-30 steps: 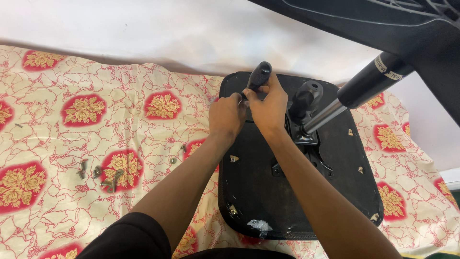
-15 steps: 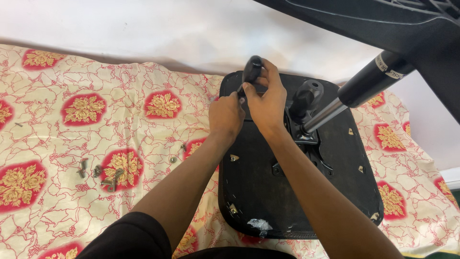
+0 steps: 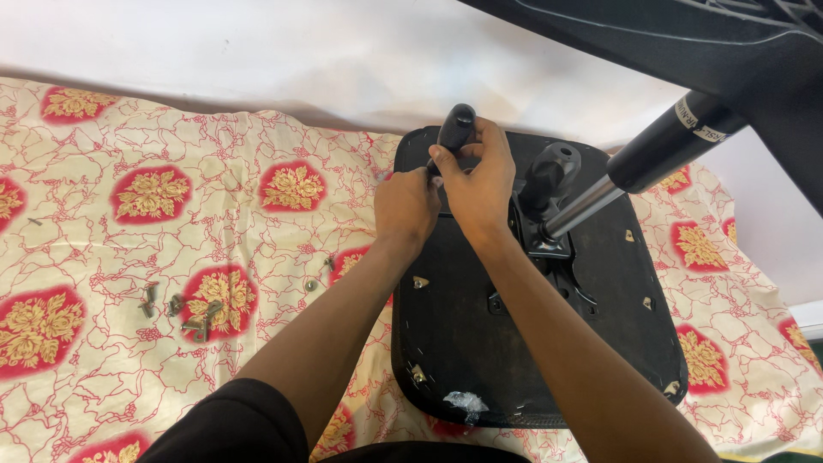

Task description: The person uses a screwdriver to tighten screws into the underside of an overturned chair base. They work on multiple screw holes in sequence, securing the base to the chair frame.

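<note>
An upturned black chair seat lies on a patterned cloth. From its underside mechanism a gas cylinder rises to the upper right. My right hand is wrapped around a black lever handle that sticks up near the seat's far edge. My left hand is closed beside it, pinching the lower end of the same handle against the seat.
A cream cloth with red flower patches covers the surface. Several loose screws and bolts lie on it at the left, and one small bolt near my left forearm. A black chair part overhangs the top right.
The handle stands a little more upright than a second ago, and my right hand has shifted its hold on it. My left hand stays in place.
</note>
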